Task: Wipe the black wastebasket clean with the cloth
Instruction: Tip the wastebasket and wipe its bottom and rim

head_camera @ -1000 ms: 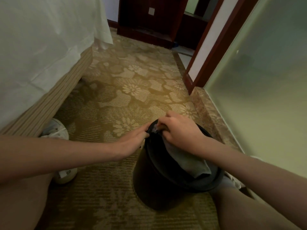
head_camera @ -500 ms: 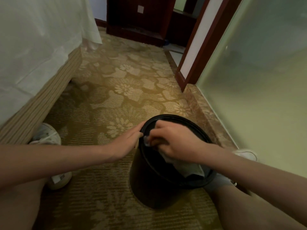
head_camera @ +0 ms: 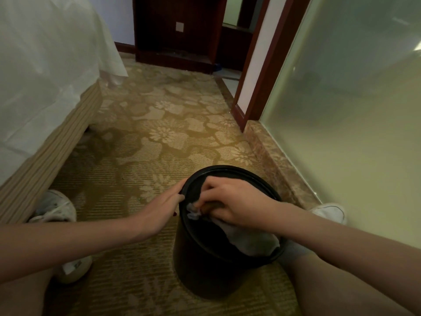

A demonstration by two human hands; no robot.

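Wastebasket [head_camera: 200, 270], black, stands upright on the carpet [head_camera: 159, 137]. It looks light, stiff and smooth, so it would likely slide or tip unless braced at the rim. The bed [head_camera: 45, 65] is well apart on the left. The left hand [head_camera: 164, 208] presses straight fingers on the outer rim. The right hand [head_camera: 234, 204] bunches the soft cloth [head_camera: 250, 240] inside the rim. A glass wall [head_camera: 353, 133] stands near on the right, with open carpet ahead.
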